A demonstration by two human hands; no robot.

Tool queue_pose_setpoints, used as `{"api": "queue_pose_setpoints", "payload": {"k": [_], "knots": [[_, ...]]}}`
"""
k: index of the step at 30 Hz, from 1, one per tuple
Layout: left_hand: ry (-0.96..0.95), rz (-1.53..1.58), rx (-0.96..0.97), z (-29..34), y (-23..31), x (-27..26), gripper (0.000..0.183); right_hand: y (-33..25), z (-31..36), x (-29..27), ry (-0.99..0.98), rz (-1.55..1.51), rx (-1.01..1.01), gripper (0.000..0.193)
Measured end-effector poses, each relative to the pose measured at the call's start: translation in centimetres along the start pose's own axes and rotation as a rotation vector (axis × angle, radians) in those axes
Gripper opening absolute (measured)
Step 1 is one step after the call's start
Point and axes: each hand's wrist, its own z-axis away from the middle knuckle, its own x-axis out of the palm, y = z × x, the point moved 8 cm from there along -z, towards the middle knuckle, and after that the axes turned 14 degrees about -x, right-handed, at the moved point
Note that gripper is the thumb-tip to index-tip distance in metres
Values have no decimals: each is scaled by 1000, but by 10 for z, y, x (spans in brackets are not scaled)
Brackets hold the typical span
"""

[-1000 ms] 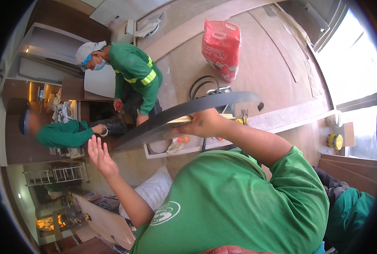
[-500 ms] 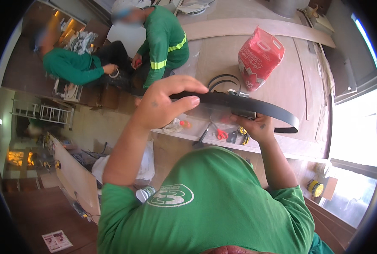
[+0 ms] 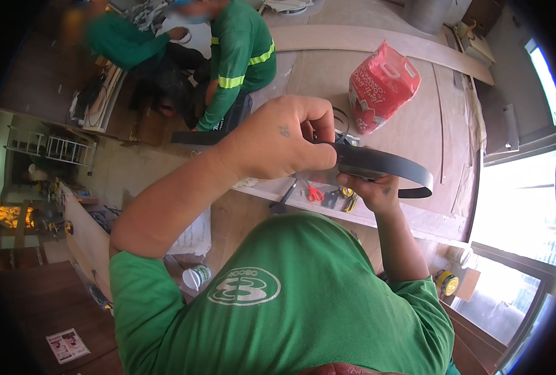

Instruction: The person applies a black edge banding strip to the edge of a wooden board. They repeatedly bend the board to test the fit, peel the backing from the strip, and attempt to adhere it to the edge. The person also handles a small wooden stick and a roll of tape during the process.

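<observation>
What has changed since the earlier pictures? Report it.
The left hand, open and empty a second ago, has moved right, closer to the right hand, and now pinches the black strip. The right hand stays beneath the strip, and the red bag still stands on the work surface.

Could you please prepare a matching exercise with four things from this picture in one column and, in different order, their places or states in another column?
Things
1. Left hand
2. Dark strip
3. Bag
4. Scissors

Places or states
A. Bends back on itself at its right end
B. With red handles, near the edge of the work surface closest to the person
C. Pinching something between thumb and fingers
D. Red, farther from the person than both hands

Right pairs: 1-C, 2-A, 3-D, 4-B
</observation>
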Motion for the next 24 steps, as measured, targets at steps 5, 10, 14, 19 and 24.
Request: {"api": "queue_pose_setpoints", "payload": {"k": [5, 10, 14, 19, 24], "knots": [[-33, 104, -86, -5, -14, 7, 20, -4, -6, 6, -83, 74, -44, 26], [-82, 101, 2, -10, -17, 0, 15, -4, -9, 9, -100, 94, -107, 26], [-135, 121, -41, -9, -18, -2, 12, -3, -8, 9, -111, 116, -67, 28], [-81, 107, 7, -11, -19, 2, 12, 5, -4, 9, -117, 59, -35, 31], [-71, 88, 13, -11, -14, -2, 13, 6, -4, 6, -89, 72, -13, 32]]}}
